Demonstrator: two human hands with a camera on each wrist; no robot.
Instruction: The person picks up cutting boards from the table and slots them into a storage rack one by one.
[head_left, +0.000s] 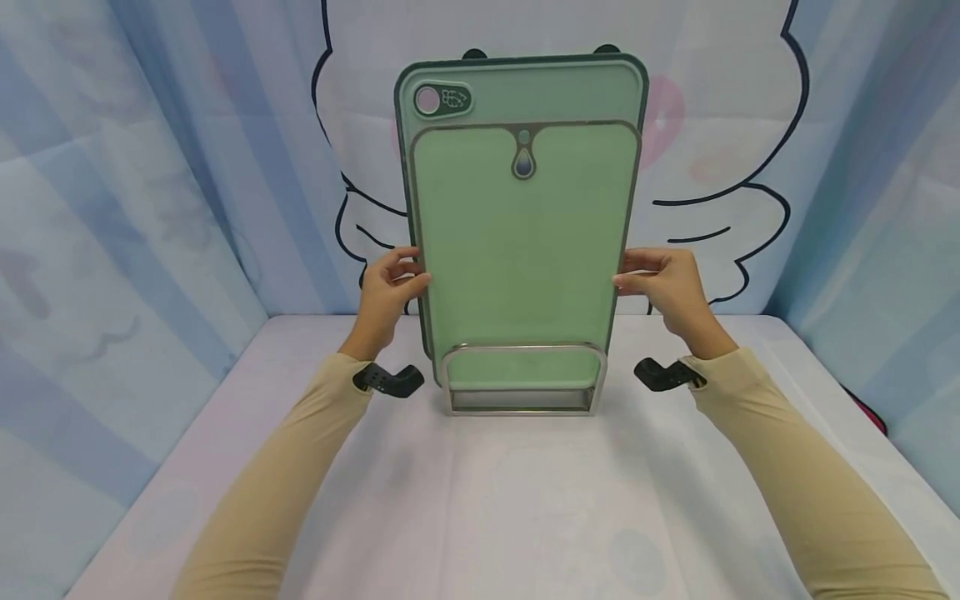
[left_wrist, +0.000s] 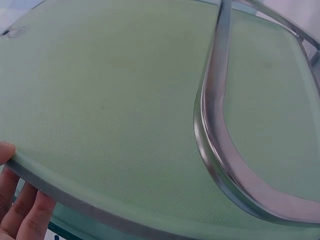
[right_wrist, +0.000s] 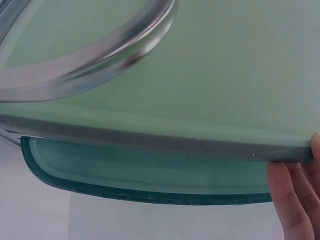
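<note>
A light green cutting board (head_left: 517,242) with a grey rim and a teardrop-shaped hole stands upright in a metal rack (head_left: 525,411). At its left edge my left hand (head_left: 388,287) pinches it, thumb on the front face and fingers behind, as the left wrist view shows with the fingers (left_wrist: 35,215) under the rim. On the opposite edge my right hand (head_left: 667,283) pinches the same board at about equal height. Behind it a larger, darker green cutting board (head_left: 517,92) rises above, with a round hole and a small emblem; most of it is hidden.
The rack's front bar (left_wrist: 215,100) crosses the lower part of the front board. Everything stands on a white-covered table (head_left: 525,508). A patterned curtain (head_left: 720,100) hangs behind, and more curtains flank both sides. Dark straps (head_left: 388,381) sit at both wrists.
</note>
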